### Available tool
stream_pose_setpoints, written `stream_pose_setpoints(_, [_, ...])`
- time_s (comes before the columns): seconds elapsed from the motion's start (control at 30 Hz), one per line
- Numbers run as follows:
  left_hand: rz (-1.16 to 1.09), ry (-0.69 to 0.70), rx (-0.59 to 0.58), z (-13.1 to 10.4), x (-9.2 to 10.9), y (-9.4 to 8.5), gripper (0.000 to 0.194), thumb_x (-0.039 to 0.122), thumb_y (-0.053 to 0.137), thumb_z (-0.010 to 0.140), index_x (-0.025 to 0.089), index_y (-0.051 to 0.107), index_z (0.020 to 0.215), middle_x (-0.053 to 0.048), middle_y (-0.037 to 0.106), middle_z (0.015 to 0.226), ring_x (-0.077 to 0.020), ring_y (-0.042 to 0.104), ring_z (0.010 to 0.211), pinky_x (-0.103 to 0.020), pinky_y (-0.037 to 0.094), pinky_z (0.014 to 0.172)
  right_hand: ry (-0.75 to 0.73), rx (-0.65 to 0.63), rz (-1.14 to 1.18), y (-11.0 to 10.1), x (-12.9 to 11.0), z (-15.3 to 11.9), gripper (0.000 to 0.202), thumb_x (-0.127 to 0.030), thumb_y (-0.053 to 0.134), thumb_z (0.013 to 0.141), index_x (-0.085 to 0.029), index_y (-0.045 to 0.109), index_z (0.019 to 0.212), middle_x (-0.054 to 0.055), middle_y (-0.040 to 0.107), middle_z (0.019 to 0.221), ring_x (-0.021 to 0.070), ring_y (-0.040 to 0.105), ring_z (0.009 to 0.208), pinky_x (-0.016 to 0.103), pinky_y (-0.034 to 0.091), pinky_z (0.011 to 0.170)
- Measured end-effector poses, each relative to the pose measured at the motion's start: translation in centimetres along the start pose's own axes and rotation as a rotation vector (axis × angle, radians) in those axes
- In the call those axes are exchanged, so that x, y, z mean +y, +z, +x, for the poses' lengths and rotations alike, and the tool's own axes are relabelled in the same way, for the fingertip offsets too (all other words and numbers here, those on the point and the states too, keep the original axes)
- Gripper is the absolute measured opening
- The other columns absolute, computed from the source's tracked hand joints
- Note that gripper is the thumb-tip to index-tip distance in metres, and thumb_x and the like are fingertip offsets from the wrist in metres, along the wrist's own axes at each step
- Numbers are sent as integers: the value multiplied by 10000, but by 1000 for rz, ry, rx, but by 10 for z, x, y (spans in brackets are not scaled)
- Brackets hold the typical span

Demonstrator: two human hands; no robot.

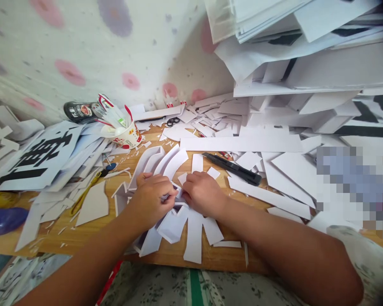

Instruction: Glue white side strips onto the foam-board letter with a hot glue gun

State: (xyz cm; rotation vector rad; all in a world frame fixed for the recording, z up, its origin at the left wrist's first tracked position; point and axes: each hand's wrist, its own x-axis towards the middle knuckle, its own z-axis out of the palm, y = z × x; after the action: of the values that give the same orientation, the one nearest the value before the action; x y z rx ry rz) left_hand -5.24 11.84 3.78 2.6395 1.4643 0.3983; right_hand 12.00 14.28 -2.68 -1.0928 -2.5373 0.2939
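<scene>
Both my hands are closed and close together over a white foam board construction (147, 159) with curved upright walls on the wooden table. My left hand (156, 197) has its fingers curled and pinched at the inner edge of this construction. Just to its right, my right hand (204, 193) is also pinched, with its fingertips on a small white foam board piece (179, 191); the fingers partly hide it. Flat white strips (194, 238) fan out below the hands. A black utility knife (232, 168) lies beyond my right hand.
Yellow-handled scissors (86, 193) lie left among foam board scraps. A paper cup (127, 134) of tools and a dark bottle (79, 111) are at the back left. Printed character sheets (41, 153) are piled at far left. Stacked white boards (306, 68) rise at right.
</scene>
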Motion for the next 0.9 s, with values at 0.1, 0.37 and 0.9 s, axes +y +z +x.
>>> stream_pose_setpoints(0.1, [-6,-9,2,-1,-1,1,220,95,511,783,176,549,582,47,607,626,-122,555,658,-360,308,858,-3,7,-19,2,0,-1,179,-219,579,884,-136,720,810,92,672,813,232,599,824,349,390,707])
stream_pose_setpoints(0.37, [-27,-47,-18,-1,2,2,177,59,506,709,174,567,589,44,588,614,-129,554,665,-378,311,899,2,16,-57,5,-2,-3,157,-213,594,881,-141,719,819,90,682,839,224,590,831,343,382,727])
stream_pose_setpoints(0.9, [-78,-122,34,-1,1,9,163,78,527,704,172,590,586,35,621,638,-133,566,674,-489,290,1023,-5,160,6,-5,-2,-1,92,-140,682,802,-170,729,729,47,689,757,180,585,754,282,374,692])
